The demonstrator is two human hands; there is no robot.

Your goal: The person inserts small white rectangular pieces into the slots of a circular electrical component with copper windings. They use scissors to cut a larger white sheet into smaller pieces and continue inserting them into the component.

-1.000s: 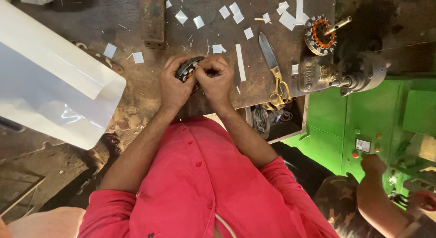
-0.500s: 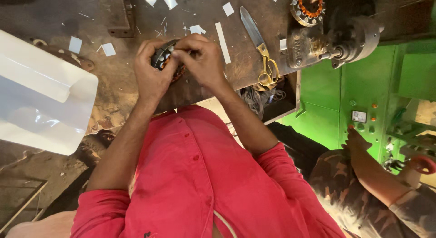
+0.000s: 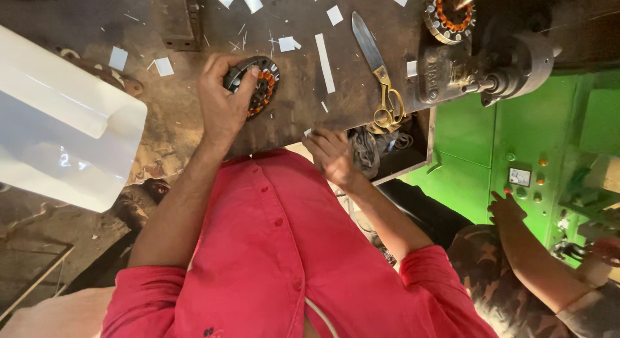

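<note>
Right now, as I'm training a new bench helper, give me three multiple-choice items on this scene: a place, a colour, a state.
1. Where do the scissors lie?
A. on the bench, right of the white strip
B. in a drawer
C. in a hand

2. What colour is the control cabinet?
A. grey
B. green
C. blue

3. What holds the wound stator?
A. nothing
B. the left hand
C. a vice

Answers:
1 A, they lie flat on the bench top.
2 B, its panels are bright green.
3 B, its fingers wrap the ring.
</note>
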